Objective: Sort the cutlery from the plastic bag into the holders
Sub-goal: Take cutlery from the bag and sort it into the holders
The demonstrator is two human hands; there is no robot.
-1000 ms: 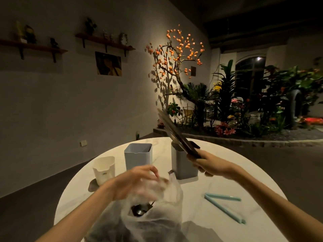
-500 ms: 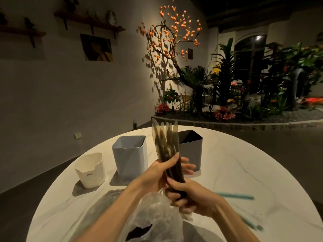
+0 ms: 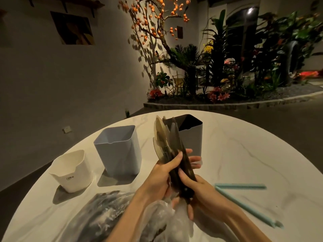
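Nearest me, a crinkled clear plastic bag (image 3: 122, 217) lies on the round white marble-veined table (image 3: 244, 154). Above it my left hand (image 3: 160, 177) and right hand (image 3: 201, 194) both curl their fingers round a bundle of dark translucent plastic cutlery (image 3: 172, 151), long axis near upright, tips fanned away from me. Two pale blue sticks (image 3: 244, 198) lie to the right. Beyond stand a white holder (image 3: 70, 172), a blue-grey holder (image 3: 118, 151) and a grey holder (image 3: 192, 135); farther off, a dim room with plants (image 3: 209, 67).
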